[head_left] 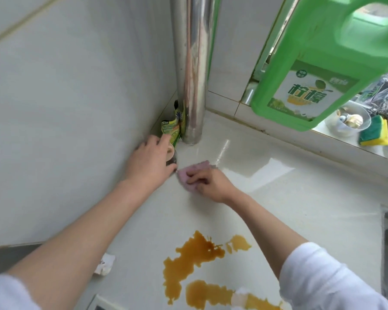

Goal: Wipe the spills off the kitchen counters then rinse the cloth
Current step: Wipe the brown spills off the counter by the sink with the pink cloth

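The counter [267, 198] is white and goes into the corner of the tiled wall, where a shiny metal pipe [192, 68] stands upright. A big green detergent jug [323, 63] fills the upper right of my view, and I cannot tell what carries it. On the near part of the counter lies a wide brown spill [195, 262], well apart from my hands. My left hand [151, 163] has its fingers curled around a small bottle [173, 139] with a green label, just beside the foot of the pipe. My right hand [207, 181] presses the pink cloth [194, 172] on the counter with bent fingers, close to my left hand. A yellow and green sponge [375, 132] lies on the window sill at the right.
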`<action>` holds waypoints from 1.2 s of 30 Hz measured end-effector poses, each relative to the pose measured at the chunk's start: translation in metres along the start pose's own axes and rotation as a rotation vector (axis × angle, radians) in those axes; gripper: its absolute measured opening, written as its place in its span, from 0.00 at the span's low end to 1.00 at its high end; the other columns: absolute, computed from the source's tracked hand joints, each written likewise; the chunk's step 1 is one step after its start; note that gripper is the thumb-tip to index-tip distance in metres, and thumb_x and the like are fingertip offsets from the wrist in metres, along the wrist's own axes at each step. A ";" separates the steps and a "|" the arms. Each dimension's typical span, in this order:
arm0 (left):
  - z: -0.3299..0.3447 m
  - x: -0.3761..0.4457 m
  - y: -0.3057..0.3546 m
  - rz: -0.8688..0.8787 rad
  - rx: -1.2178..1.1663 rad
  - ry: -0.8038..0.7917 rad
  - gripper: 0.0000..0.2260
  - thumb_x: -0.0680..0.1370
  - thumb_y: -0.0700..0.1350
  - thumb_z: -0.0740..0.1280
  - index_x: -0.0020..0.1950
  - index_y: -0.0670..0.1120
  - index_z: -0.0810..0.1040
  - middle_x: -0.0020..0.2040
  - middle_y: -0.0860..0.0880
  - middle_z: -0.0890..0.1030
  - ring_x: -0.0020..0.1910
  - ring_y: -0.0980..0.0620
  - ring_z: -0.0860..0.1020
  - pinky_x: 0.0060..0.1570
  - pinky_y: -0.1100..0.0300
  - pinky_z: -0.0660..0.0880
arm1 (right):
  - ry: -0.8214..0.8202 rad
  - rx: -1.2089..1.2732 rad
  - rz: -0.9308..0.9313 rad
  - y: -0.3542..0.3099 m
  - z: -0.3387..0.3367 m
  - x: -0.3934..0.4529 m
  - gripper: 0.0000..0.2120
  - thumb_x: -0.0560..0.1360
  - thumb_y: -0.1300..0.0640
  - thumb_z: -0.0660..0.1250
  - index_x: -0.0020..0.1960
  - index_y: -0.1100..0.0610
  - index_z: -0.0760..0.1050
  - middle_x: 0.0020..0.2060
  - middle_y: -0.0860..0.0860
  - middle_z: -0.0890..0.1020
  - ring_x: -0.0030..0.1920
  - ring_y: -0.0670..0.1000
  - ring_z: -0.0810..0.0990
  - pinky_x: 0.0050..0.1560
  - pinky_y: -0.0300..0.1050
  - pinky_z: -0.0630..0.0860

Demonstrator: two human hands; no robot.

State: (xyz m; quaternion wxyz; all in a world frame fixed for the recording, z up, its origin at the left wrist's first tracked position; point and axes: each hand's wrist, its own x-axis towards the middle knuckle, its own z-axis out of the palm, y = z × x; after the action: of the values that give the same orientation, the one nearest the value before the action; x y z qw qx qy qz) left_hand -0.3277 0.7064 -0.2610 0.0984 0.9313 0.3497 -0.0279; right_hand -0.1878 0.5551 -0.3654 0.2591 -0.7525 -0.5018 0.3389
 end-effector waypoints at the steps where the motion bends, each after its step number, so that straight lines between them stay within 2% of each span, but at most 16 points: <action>1: 0.001 0.000 -0.001 0.003 -0.010 -0.009 0.27 0.71 0.54 0.75 0.66 0.49 0.69 0.59 0.44 0.74 0.56 0.39 0.77 0.54 0.48 0.75 | 0.070 0.065 0.059 0.005 -0.005 0.005 0.17 0.68 0.59 0.65 0.54 0.55 0.85 0.60 0.50 0.83 0.58 0.52 0.81 0.61 0.49 0.76; 4: -0.001 -0.008 -0.006 -0.025 -0.044 -0.032 0.24 0.72 0.53 0.74 0.63 0.49 0.69 0.58 0.44 0.74 0.54 0.39 0.77 0.53 0.49 0.74 | 0.326 0.084 0.208 0.018 -0.016 0.022 0.19 0.71 0.60 0.62 0.59 0.51 0.81 0.59 0.52 0.81 0.57 0.56 0.78 0.57 0.49 0.75; 6: -0.004 -0.022 -0.011 -0.048 -0.014 -0.092 0.25 0.72 0.53 0.73 0.65 0.51 0.68 0.59 0.44 0.72 0.55 0.40 0.76 0.53 0.50 0.75 | 0.345 0.001 0.204 0.008 -0.001 0.032 0.19 0.74 0.59 0.61 0.63 0.50 0.78 0.63 0.53 0.77 0.60 0.60 0.73 0.58 0.51 0.72; 9: -0.007 -0.046 -0.021 -0.067 0.049 -0.171 0.22 0.73 0.53 0.71 0.64 0.52 0.69 0.58 0.44 0.71 0.54 0.41 0.76 0.53 0.51 0.76 | 0.131 -0.191 -0.043 -0.015 0.026 0.031 0.19 0.77 0.61 0.63 0.66 0.52 0.78 0.68 0.51 0.77 0.63 0.61 0.72 0.62 0.50 0.69; 11: -0.012 -0.060 -0.023 -0.075 0.091 -0.216 0.20 0.74 0.51 0.70 0.63 0.51 0.69 0.57 0.44 0.71 0.54 0.41 0.77 0.52 0.51 0.77 | -0.038 -0.172 -0.145 -0.013 0.020 0.028 0.16 0.74 0.63 0.65 0.59 0.52 0.83 0.61 0.48 0.82 0.60 0.55 0.77 0.60 0.45 0.71; 12: -0.014 -0.064 -0.023 -0.071 0.124 -0.244 0.20 0.74 0.51 0.69 0.63 0.50 0.68 0.57 0.44 0.70 0.53 0.42 0.77 0.51 0.52 0.77 | -0.033 -0.131 -0.101 -0.011 0.012 0.028 0.15 0.73 0.62 0.66 0.55 0.51 0.85 0.58 0.48 0.84 0.58 0.54 0.80 0.59 0.46 0.74; 15: -0.021 -0.069 -0.017 -0.067 0.196 -0.301 0.23 0.74 0.57 0.69 0.64 0.50 0.68 0.59 0.44 0.71 0.56 0.42 0.76 0.50 0.52 0.74 | 0.286 0.023 0.167 0.001 -0.005 0.036 0.16 0.71 0.57 0.61 0.52 0.50 0.84 0.55 0.48 0.85 0.58 0.55 0.81 0.56 0.49 0.77; 17: -0.028 -0.058 -0.014 -0.086 0.106 -0.226 0.22 0.75 0.62 0.67 0.63 0.51 0.71 0.59 0.45 0.72 0.58 0.42 0.76 0.52 0.52 0.74 | 0.306 -0.029 0.178 -0.008 0.008 0.034 0.20 0.70 0.57 0.58 0.56 0.50 0.82 0.55 0.51 0.84 0.57 0.59 0.79 0.55 0.46 0.75; 20: -0.033 -0.021 -0.009 -0.076 -0.146 0.022 0.14 0.78 0.56 0.66 0.61 0.53 0.75 0.60 0.44 0.73 0.58 0.41 0.76 0.54 0.50 0.75 | 0.123 0.007 0.058 -0.019 0.030 0.024 0.24 0.67 0.58 0.58 0.59 0.51 0.83 0.62 0.48 0.82 0.60 0.58 0.79 0.61 0.51 0.76; 21: -0.031 -0.006 -0.006 -0.066 -0.212 0.047 0.13 0.79 0.54 0.66 0.62 0.54 0.76 0.62 0.44 0.73 0.59 0.40 0.76 0.55 0.48 0.75 | 0.096 0.012 0.040 -0.018 0.031 0.021 0.25 0.66 0.58 0.58 0.59 0.51 0.83 0.63 0.47 0.81 0.61 0.57 0.79 0.62 0.52 0.75; 23: -0.024 0.019 0.000 -0.032 -0.260 -0.014 0.16 0.79 0.51 0.66 0.67 0.55 0.77 0.64 0.42 0.73 0.62 0.39 0.75 0.59 0.48 0.74 | 0.088 0.029 0.053 -0.014 0.030 0.019 0.25 0.66 0.60 0.59 0.59 0.52 0.83 0.64 0.46 0.80 0.61 0.55 0.79 0.62 0.52 0.75; 25: -0.015 0.036 0.005 -0.010 -0.259 -0.067 0.16 0.80 0.47 0.65 0.68 0.51 0.78 0.63 0.41 0.76 0.61 0.38 0.76 0.58 0.49 0.74 | 0.099 0.027 0.040 -0.014 0.030 0.017 0.24 0.67 0.61 0.60 0.59 0.52 0.83 0.65 0.46 0.79 0.63 0.55 0.78 0.63 0.50 0.74; 28: -0.013 0.044 0.003 -0.007 -0.235 0.008 0.15 0.79 0.41 0.63 0.64 0.45 0.80 0.59 0.40 0.79 0.56 0.36 0.77 0.53 0.47 0.75 | 0.115 -0.053 0.014 -0.017 0.033 0.014 0.23 0.69 0.65 0.62 0.60 0.51 0.82 0.67 0.46 0.78 0.65 0.56 0.74 0.64 0.40 0.66; 30: -0.018 0.043 -0.001 0.022 -0.252 0.096 0.17 0.79 0.38 0.62 0.66 0.45 0.78 0.58 0.39 0.79 0.54 0.35 0.77 0.51 0.45 0.75 | 0.129 -0.068 0.027 -0.018 0.032 0.014 0.23 0.70 0.66 0.63 0.61 0.51 0.81 0.68 0.47 0.77 0.65 0.56 0.73 0.62 0.37 0.62; 33: -0.028 0.040 -0.006 0.112 -0.308 0.210 0.22 0.77 0.35 0.60 0.71 0.46 0.74 0.64 0.41 0.77 0.56 0.35 0.76 0.54 0.46 0.75 | 0.146 -0.122 -0.035 -0.023 0.032 0.021 0.23 0.70 0.68 0.62 0.63 0.55 0.80 0.69 0.51 0.76 0.65 0.60 0.74 0.62 0.43 0.64; 36: -0.039 0.037 -0.007 0.159 -0.357 0.252 0.27 0.77 0.32 0.59 0.76 0.46 0.68 0.72 0.42 0.72 0.61 0.38 0.75 0.60 0.53 0.71 | 0.145 -0.145 -0.070 -0.029 0.036 0.047 0.25 0.72 0.65 0.60 0.69 0.61 0.74 0.70 0.58 0.73 0.66 0.68 0.70 0.67 0.57 0.67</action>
State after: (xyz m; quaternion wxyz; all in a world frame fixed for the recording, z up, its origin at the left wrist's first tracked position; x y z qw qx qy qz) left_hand -0.3048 0.7430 -0.2283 0.2191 0.9199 0.2840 0.1587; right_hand -0.2201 0.6115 -0.3791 0.2511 -0.7739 -0.5308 0.2372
